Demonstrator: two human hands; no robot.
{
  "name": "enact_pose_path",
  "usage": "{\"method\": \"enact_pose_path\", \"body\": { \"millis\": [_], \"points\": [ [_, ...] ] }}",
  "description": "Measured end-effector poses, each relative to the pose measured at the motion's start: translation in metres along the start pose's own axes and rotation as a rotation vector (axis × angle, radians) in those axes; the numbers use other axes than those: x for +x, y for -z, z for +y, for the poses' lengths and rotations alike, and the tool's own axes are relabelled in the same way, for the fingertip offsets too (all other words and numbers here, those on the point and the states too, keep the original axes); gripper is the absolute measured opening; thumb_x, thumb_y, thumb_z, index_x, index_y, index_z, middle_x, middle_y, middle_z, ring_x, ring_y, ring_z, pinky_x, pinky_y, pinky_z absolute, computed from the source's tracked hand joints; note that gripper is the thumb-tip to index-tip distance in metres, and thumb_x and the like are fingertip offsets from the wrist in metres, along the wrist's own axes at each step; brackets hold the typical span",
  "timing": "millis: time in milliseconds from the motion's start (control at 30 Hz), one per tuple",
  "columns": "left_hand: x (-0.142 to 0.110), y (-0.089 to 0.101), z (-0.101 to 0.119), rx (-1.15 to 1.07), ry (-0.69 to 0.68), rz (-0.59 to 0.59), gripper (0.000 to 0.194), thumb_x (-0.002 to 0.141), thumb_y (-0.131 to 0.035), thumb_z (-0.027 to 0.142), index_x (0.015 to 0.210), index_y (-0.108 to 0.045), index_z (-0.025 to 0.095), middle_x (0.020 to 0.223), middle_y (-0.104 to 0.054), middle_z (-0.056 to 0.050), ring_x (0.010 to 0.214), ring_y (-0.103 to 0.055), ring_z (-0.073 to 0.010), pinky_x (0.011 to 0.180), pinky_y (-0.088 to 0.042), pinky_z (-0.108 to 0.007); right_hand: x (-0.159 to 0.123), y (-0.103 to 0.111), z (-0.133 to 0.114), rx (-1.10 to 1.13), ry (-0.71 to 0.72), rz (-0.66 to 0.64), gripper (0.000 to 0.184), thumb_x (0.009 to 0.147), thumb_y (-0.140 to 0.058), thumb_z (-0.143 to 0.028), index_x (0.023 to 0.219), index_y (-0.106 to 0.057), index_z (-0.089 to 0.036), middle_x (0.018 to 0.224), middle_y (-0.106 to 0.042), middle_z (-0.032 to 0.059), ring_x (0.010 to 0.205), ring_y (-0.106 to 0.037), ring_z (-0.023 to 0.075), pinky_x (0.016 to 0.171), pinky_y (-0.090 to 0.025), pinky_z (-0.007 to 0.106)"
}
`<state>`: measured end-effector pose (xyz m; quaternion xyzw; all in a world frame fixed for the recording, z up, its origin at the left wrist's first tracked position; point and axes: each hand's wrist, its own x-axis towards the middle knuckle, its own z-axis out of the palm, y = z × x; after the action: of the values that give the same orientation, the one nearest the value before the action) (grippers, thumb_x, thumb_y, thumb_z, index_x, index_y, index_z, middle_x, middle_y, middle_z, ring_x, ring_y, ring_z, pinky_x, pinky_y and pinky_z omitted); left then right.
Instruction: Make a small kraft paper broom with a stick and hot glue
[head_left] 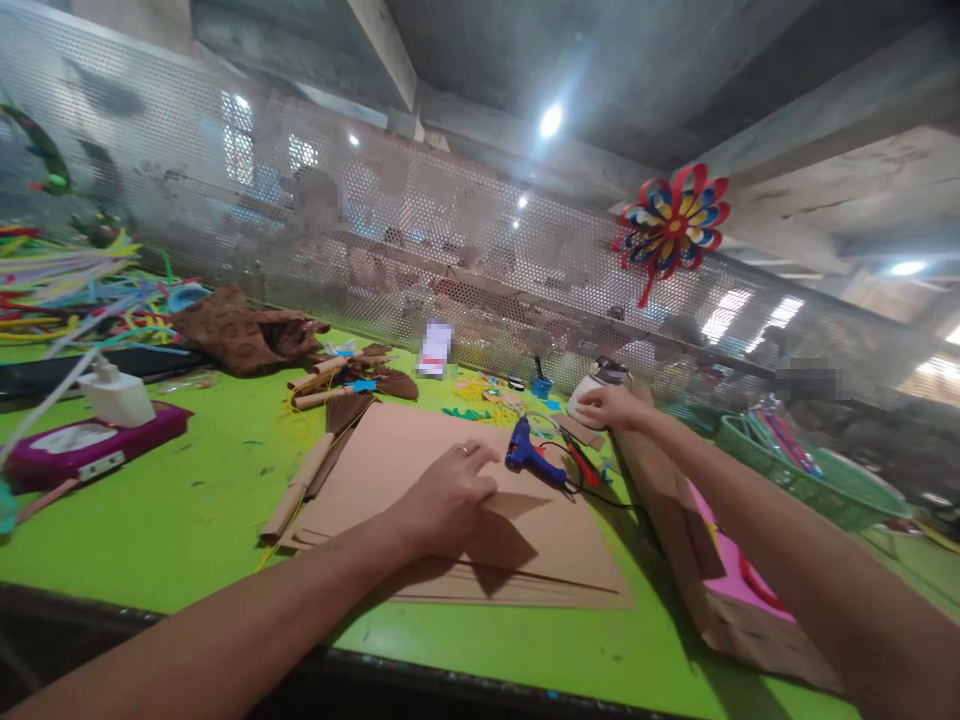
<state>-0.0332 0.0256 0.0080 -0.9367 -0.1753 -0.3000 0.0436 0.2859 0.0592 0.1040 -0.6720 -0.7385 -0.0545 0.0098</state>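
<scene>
My left hand (450, 490) hovers just above or rests on a stack of brown paper sheets (405, 430). Its fingers are loosely bent, with thumb and forefinger apart and nothing between them. Just beyond those fingertips a blue glue gun (531, 455) lies on the paper. My right hand (607, 406) reaches farther back, its fingers closed on the side of a white bottle with a dark lid (592, 380). Part of that bottle is hidden by the hand. Red-handled pliers (581, 462) lie beside the glue gun.
Under my right forearm stands a brown paper piece with a pink inside (731, 580). A green basket (847, 490) is at the right. Rolled brown paper (300, 490), a purple power strip (97, 445) and a brown cloth bag (240, 330) lie left. A perforated metal screen (450, 230) borders the back.
</scene>
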Motion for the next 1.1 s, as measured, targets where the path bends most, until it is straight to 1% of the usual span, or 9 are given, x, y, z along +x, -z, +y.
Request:
{"method": "enact_pose_path", "body": {
  "millis": [67,133,233,333,500,700,800,933,1100],
  "points": [
    [-0.001,-0.004,0.004,-0.026,-0.015,-0.099,0.008,0.074,-0.053,0.012,0.077,-0.06,0.014,0.096,-0.056,-0.011,0.092,-0.047,-0.0217,0.081,-0.04,-0.036,0.015,-0.023,0.019,-0.076,-0.063,-0.03,0.031,0.077,-0.052,-0.031,0.092,-0.07,-0.011,0.088,-0.07,0.012,0.079,-0.063,0.0209,0.07,-0.044,0.025],
    [-0.003,-0.009,0.005,-0.05,-0.009,-0.175,0.008,0.074,-0.052,0.013,0.078,-0.059,0.014,0.084,-0.056,-0.01,0.082,-0.048,-0.02,0.074,-0.04,-0.033,0.023,-0.05,0.028,-0.139,-0.109,-0.059,0.029,0.076,-0.053,-0.029,0.089,-0.07,-0.01,0.085,-0.07,0.0144,0.075,-0.063,0.0214,0.067,-0.045,0.025],
    [-0.005,-0.014,0.005,-0.06,0.007,-0.218,0.006,0.072,-0.052,0.012,0.075,-0.056,0.015,0.078,-0.054,-0.008,0.076,-0.047,-0.0193,0.068,-0.039,-0.032,0.035,-0.084,0.035,-0.206,-0.149,-0.089,0.027,0.077,-0.051,-0.026,0.084,-0.069,-0.008,0.084,-0.069,0.0178,0.074,-0.064,0.0227,0.064,-0.045,0.026],
    [-0.005,-0.014,0.004,-0.066,0.027,-0.224,0.006,0.07,-0.052,0.011,0.073,-0.054,0.015,0.077,-0.053,-0.007,0.075,-0.046,-0.0191,0.065,-0.038,-0.031,0.045,-0.101,0.045,-0.239,-0.15,-0.122,0.023,0.075,-0.052,-0.024,0.08,-0.07,-0.009,0.081,-0.069,0.0163,0.076,-0.064,0.0237,0.064,-0.045,0.026],
    [-0.004,-0.012,0.006,-0.111,0.056,-0.239,0.01,0.067,-0.052,0.009,0.074,-0.055,0.016,0.077,-0.053,-0.007,0.076,-0.046,-0.019,0.065,-0.037,-0.03,0.043,-0.11,0.058,-0.286,-0.162,-0.118,0.028,0.081,-0.043,-0.017,0.085,-0.071,-0.014,0.087,-0.069,0.0162,0.084,-0.065,0.0246,0.068,-0.046,0.027],
    [-0.003,-0.011,0.007,-0.127,0.067,-0.238,0.011,0.067,-0.052,0.008,0.073,-0.056,0.015,0.076,-0.053,-0.007,0.075,-0.046,-0.0187,0.065,-0.037,-0.03,0.038,-0.117,0.061,-0.347,-0.184,-0.088,0.032,0.082,-0.039,-0.011,0.093,-0.068,-0.009,0.093,-0.068,0.02,0.085,-0.065,0.0269,0.071,-0.048,0.032],
    [-0.002,-0.01,0.008,-0.124,0.071,-0.237,0.01,0.067,-0.051,0.008,0.073,-0.056,0.015,0.076,-0.054,-0.007,0.075,-0.047,-0.0187,0.064,-0.038,-0.03,0.04,-0.118,0.062,-0.368,-0.177,-0.072,0.033,0.083,-0.037,-0.009,0.092,-0.068,-0.01,0.094,-0.068,0.0192,0.088,-0.065,0.0265,0.073,-0.048,0.033],
    [-0.001,-0.007,0.009,-0.127,0.084,-0.252,0.01,0.069,-0.051,0.008,0.073,-0.056,0.016,0.076,-0.054,-0.006,0.075,-0.046,-0.0184,0.063,-0.037,-0.029,0.044,-0.12,0.063,-0.391,-0.172,-0.054,0.034,0.084,-0.036,-0.009,0.09,-0.069,-0.014,0.093,-0.069,0.0164,0.088,-0.065,0.0257,0.074,-0.048,0.033],
    [-0.002,-0.009,0.009,-0.145,0.102,-0.242,0.009,0.069,-0.052,0.009,0.074,-0.056,0.016,0.078,-0.054,-0.007,0.076,-0.046,-0.0186,0.063,-0.037,-0.029,0.046,-0.121,0.065,-0.395,-0.153,-0.05,0.031,0.084,-0.039,-0.012,0.09,-0.069,-0.015,0.092,-0.069,0.017,0.087,-0.065,0.0255,0.073,-0.049,0.032]
  ]
}}
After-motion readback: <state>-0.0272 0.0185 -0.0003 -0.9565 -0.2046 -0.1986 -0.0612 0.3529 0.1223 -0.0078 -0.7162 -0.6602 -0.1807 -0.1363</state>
